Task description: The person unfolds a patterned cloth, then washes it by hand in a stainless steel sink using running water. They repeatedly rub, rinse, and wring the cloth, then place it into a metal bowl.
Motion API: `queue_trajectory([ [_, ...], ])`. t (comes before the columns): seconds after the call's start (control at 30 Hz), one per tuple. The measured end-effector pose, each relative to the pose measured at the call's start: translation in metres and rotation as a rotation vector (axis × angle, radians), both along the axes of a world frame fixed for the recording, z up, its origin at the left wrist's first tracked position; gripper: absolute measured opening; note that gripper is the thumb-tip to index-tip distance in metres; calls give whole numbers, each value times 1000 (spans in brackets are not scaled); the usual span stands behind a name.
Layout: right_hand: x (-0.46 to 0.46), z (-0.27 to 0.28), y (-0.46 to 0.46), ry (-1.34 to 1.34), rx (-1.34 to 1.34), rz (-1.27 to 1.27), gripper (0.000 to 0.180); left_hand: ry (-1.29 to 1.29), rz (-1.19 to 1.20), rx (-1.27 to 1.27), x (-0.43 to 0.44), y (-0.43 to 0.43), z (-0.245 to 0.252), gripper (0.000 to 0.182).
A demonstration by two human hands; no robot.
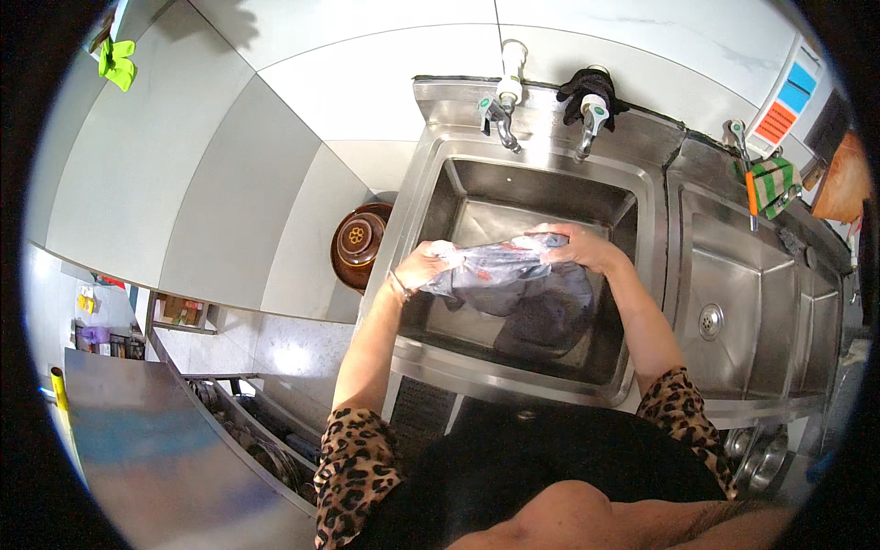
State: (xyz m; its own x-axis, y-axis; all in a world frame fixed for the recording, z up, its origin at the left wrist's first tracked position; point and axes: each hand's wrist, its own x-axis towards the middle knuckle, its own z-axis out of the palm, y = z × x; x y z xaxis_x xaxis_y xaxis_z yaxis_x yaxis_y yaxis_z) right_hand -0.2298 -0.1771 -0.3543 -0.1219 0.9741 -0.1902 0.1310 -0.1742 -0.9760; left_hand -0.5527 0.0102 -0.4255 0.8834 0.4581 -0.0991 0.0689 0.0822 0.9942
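My left hand (425, 265) and my right hand (577, 246) hold the two ends of a wet, greyish piece of cloth or clothing (495, 265) with small red marks. It is stretched between them over a stainless steel sink (650, 275). The fingers of both hands are closed on it. Below the stretched part, a darker grey bulk of fabric (550, 313) lies in or hangs into the basin, partly hidden; whether it is one piece with the held part, I cannot tell.
Two taps (509, 130) (588, 134) stand behind the basin, the right one with a black cloth (590, 86). A brown lidded pot (357, 240) is at left. More steel basins (729, 275), a green-striped cloth (777, 182) and an orange-handled tool (751, 196) are at right.
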Motion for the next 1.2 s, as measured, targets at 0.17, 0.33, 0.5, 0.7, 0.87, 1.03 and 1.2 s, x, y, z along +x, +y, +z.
queue_trajectory([
  [0.17, -16, -53, 10, -274, 191, -289, 44, -274, 356, -587, 37, -49, -21, 37],
  [0.33, -137, -68, 4, -623, 581, -342, 23, -431, 530, -830, 90, -84, -76, 46],
  [0.5, -107, -74, 43, -787, -76, -554, 23, -317, 456, -829, 112, -112, -50, 40],
  [0.7, -178, -48, 5, -669, 474, -510, 45, -606, 304, -797, 75, -67, -117, 42],
  [0.87, -116, -109, 31, -660, 109, -718, 44, -104, 769, -636, 117, -117, -15, 32],
  [1.03, -103, -125, 35, -543, 169, -747, 38, 87, 627, -489, 109, -107, -55, 35],
  [1.2, -40, -101, 33, -447, 204, -841, 37, 42, 172, -161, 83, -68, -58, 39],
])
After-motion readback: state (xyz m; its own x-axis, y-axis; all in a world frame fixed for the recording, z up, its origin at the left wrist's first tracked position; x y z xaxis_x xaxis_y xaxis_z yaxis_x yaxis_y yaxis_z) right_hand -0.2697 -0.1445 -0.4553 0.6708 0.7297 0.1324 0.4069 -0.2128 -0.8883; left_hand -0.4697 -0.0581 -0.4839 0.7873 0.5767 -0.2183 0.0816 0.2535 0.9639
